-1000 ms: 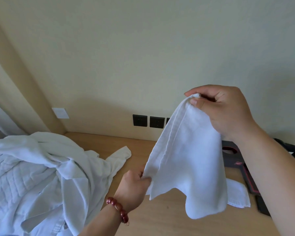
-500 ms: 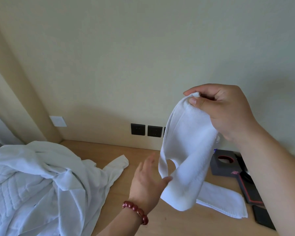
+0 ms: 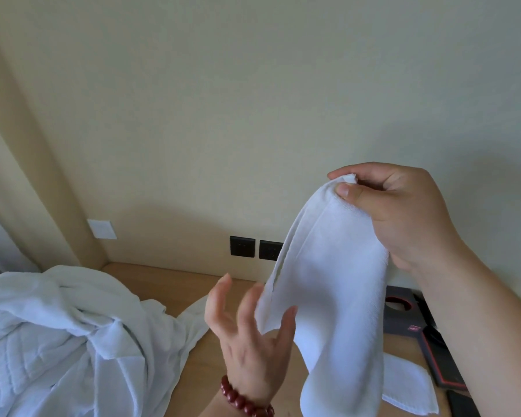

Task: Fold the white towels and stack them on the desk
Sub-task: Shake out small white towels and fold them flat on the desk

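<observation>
The right hand (image 3: 403,212) pinches a towel (image 3: 328,296) by its top corner, hanging above the surface (image 3: 169,284). The left hand (image 3: 250,335), fingers spread, touches the towel's lower edge.

Bare desk (image 3: 163,284) beside towel heap (image 3: 57,335)

Single head-worn wide-angle view, looking forward and slightly down, close over the table (image 3: 163,284). Faces the wall (image 3: 253,100) straight ahead; both forearms enter from the bottom edge. No second view.
</observation>
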Tool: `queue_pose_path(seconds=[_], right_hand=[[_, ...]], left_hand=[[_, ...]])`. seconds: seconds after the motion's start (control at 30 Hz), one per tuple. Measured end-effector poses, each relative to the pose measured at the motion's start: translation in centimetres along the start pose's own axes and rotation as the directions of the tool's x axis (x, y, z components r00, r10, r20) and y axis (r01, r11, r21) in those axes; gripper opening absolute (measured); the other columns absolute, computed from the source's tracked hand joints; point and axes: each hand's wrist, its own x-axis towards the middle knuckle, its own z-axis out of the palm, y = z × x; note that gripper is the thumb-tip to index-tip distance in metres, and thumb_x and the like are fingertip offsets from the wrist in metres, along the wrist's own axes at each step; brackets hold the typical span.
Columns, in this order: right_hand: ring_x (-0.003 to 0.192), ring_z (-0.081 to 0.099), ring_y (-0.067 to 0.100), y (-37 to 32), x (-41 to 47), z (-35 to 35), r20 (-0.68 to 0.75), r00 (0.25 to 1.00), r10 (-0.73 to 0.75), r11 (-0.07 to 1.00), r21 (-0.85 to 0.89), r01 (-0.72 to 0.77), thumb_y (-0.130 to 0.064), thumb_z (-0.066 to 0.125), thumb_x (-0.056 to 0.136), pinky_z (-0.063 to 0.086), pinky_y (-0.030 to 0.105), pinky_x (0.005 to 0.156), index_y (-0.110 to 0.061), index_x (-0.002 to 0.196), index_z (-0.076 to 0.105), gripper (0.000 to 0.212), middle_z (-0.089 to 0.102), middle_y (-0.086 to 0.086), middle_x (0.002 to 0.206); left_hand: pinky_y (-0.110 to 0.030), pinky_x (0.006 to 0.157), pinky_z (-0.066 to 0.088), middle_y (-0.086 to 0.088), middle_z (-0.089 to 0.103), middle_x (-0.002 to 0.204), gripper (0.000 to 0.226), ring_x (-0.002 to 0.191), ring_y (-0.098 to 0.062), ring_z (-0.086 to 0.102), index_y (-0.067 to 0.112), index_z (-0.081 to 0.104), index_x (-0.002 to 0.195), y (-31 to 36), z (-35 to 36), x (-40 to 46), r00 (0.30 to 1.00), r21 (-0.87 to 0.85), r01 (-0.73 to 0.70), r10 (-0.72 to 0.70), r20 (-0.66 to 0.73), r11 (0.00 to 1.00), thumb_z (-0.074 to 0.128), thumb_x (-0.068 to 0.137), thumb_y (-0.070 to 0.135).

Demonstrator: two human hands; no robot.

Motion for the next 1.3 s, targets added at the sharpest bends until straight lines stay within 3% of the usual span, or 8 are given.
queue_pose_path(seconds=[0.1,0.37,0.47,0.67,0.8,0.9,1.03,1.3], right_hand=[[0.072,0.051,0.012,-0.4,-0.1,-0.2,-0.004,1.0,-0.017,1.0,0.018,0.017,-0.01,0.071,0.089,0.036,0.029,0.071,-0.04,0.083,0.08,0.031,0.062,-0.002,0.073],[0.069,0.043,0.017,-0.6,-0.7,-0.4,0.028,0.999,-0.022,0.999,0.027,0.021,-0.01,0.071,0.089,0.03,0.03,0.066,-0.04,0.083,0.08,0.031,0.05,0.0,0.067],[0.072,0.044,0.02,-0.5,-0.7,-0.5,0.048,0.999,-0.026,0.999,0.031,0.024,-0.016,0.073,0.086,0.03,0.033,0.071,-0.04,0.085,0.079,0.025,0.052,0.016,0.073],[0.072,0.045,0.019,-0.4,-0.5,-0.9,0.026,0.999,-0.022,1.0,0.019,0.022,-0.011,0.071,0.09,0.03,0.032,0.071,-0.041,0.084,0.079,0.031,0.054,0.009,0.074],[0.072,0.043,0.021,-0.5,-0.6,-1.7,0.03,0.999,-0.03,1.0,0.008,0.03,-0.02,0.073,0.084,0.029,0.034,0.071,-0.04,0.087,0.079,0.021,0.052,0.023,0.075],[0.07,0.04,0.023,-0.2,-0.5,-2.3,0.022,1.0,-0.02,1.0,-0.009,0.021,-0.015,0.073,0.088,0.027,0.034,0.069,-0.039,0.087,0.08,0.025,0.046,0.012,0.071],[0.068,0.045,0.011,0.4,-0.6,-3.0,-0.003,1.0,0.011,1.0,-0.018,-0.011,-0.01,0.071,0.089,0.033,0.025,0.062,-0.036,0.086,0.08,0.027,0.054,-0.009,0.065],[0.066,0.051,0.003,1.9,0.0,-4.4,-0.028,0.996,0.08,0.995,-0.057,-0.081,-0.012,0.073,0.089,0.036,0.02,0.064,-0.031,0.087,0.08,0.021,0.057,-0.017,0.063]], left_hand=[[-0.055,0.105,0.04,-0.017,0.033,0.149,0.033,0.137,-0.045,0.031,0.035,0.068,0.112,-0.4,0.3,-0.4,0.993,0.119,0.019,-0.033,0.114,0.993,0.072,0.081,0.044],[-0.064,0.099,0.043,-0.013,0.029,0.157,0.057,0.145,-0.038,0.023,0.021,0.062,0.126,-1.9,1.5,0.4,0.968,0.212,0.149,-0.187,0.17,0.966,0.067,0.078,0.053],[-0.063,0.097,0.046,-0.012,0.029,0.156,0.065,0.144,-0.038,0.024,0.026,0.061,0.134,-2.1,2.3,1.0,0.955,0.247,0.114,-0.175,0.24,0.962,0.075,0.077,0.053],[-0.055,0.099,0.045,-0.005,0.056,0.138,0.036,0.136,-0.035,0.039,0.019,0.07,0.079,-2.8,3.9,1.0,0.958,0.209,0.052,-0.108,0.265,0.977,0.059,0.086,0.053],[-0.048,0.09,0.052,0.009,0.07,0.114,0.044,0.123,-0.021,0.054,0.018,0.067,0.068,-3.0,4.5,1.0,0.914,0.131,0.11,-0.152,0.375,0.985,0.053,0.092,0.053],[-0.033,0.074,0.053,0.016,0.068,0.098,0.03,0.103,-0.011,0.057,0.022,0.069,0.074,-3.3,4.5,0.6,0.886,0.068,0.087,-0.108,0.45,0.994,0.061,0.09,0.045],[-0.014,0.047,0.024,0.021,0.03,0.056,0.04,0.05,-0.003,0.034,0.031,0.044,0.06,-3.5,3.9,0.4,0.848,0.105,0.055,-0.101,0.52,0.993,0.075,0.085,0.033],[-0.028,0.048,0.044,0.01,0.05,0.068,0.059,0.056,-0.01,0.049,0.02,0.054,0.07,-4.6,2.3,-1.1,0.758,0.073,-0.025,-0.029,0.652,0.997,0.03,0.098,0.065]])
